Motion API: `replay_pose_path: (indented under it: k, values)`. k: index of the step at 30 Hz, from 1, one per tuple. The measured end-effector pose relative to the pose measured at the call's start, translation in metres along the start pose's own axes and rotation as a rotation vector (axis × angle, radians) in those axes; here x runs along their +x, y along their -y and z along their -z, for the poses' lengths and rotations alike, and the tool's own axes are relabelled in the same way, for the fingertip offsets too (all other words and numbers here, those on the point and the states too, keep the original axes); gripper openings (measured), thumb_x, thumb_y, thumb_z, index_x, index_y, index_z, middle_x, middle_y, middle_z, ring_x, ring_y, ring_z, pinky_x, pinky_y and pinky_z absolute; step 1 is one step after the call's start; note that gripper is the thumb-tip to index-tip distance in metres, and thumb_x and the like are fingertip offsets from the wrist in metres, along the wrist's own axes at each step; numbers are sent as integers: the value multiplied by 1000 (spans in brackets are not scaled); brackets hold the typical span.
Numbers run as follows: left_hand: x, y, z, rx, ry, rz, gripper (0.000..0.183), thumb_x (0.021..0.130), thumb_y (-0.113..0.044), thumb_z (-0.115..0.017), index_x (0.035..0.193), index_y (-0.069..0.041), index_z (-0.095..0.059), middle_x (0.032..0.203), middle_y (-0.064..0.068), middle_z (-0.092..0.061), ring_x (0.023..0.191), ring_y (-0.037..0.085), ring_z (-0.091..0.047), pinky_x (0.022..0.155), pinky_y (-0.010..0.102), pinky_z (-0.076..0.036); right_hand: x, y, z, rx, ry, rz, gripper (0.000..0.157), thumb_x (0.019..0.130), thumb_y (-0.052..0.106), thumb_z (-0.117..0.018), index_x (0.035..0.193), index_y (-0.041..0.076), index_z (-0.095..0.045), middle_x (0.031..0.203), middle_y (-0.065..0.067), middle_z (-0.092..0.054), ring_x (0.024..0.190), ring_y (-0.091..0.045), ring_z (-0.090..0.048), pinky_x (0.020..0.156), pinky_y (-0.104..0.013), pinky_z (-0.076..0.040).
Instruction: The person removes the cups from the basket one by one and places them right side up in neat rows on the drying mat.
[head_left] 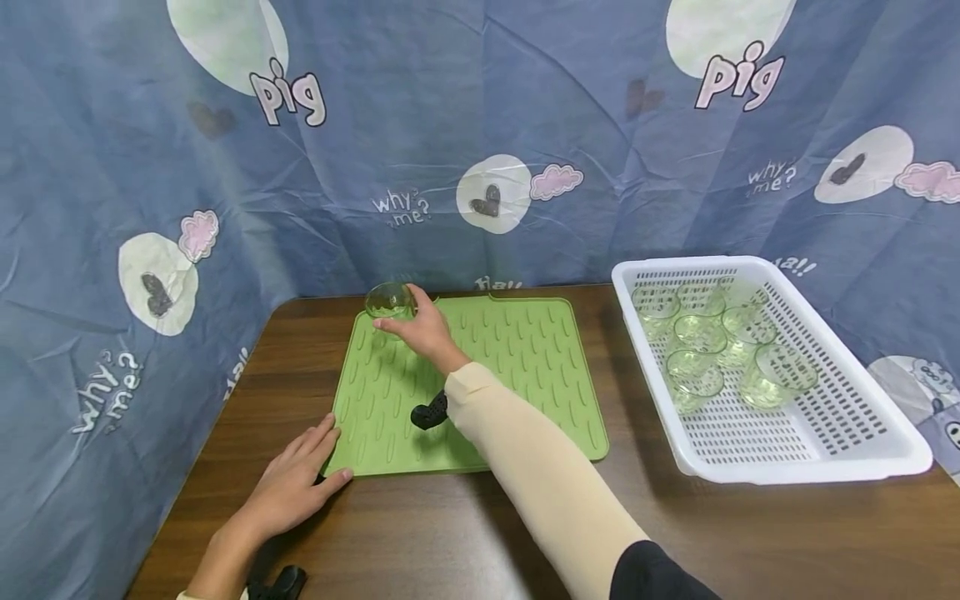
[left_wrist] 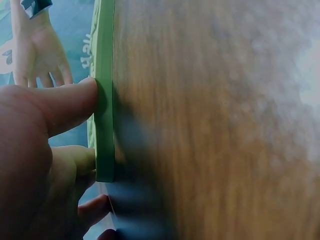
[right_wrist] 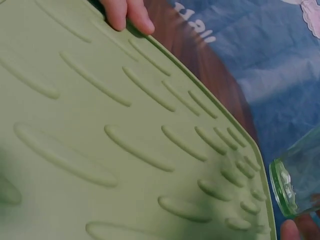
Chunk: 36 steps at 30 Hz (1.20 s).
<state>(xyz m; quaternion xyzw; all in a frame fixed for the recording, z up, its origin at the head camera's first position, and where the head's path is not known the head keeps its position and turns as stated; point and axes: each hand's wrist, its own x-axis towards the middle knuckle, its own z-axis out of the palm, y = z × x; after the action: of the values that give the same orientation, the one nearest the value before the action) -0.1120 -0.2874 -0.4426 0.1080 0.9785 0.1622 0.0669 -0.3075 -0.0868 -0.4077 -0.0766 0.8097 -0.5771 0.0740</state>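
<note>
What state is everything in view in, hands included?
Green mat: flat, ridges up
White basket: uncovered, partly filled
Basket glasses: clustered together
Left hand: fingers extended, touching mat's edge
Held glass: at mat's far left corner
Right hand: gripping that glass
Blue backdrop: hanging, creased

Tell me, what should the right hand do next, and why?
Probably lower the glass onto the green mat near its far-left corner: the right hand holds it there, and the right-wrist view shows a gap between its base and the mat.
</note>
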Motion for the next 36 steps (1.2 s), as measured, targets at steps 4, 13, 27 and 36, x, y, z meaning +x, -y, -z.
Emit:
replay_pose_path:
  k: [4,13,27,36]
  values:
    - [2,-1,0,4,3,4,75,99,-47,-56,152,2,-37,163,21,-25,144,51,-30,103,75,-31,2,-2,-3,15,17,4,88,85,38,-78,157,22,-30,161,-7,-37,146,-32,-40,112,-52,-42]
    - [0,-4,-1,-3,9,14,73,98,-45,-57,151,1,-38,163,21,-27,144,50,-31,103,73,-33,9,-13,-18,-22,54,3,89,84,38,-79,157,22,-30,159,-6,-39,145,-30,-41,113,-48,-42]
    - [-1,-6,1,-24,15,26,73,98,-44,-58,151,1,-38,163,21,-26,145,50,-30,104,74,-31,9,-18,-17,-29,80,-8,88,87,38,-77,158,23,-27,162,-7,-35,147,-31,-38,115,-48,-40]
    - [-2,-5,4,-18,1,25,73,97,-44,-59,151,1,-39,163,20,-27,144,49,-31,104,73,-32,14,-12,-17,-32,92,5,88,88,37,-76,158,18,-27,159,-9,-39,145,-32,-40,113,-49,-42]
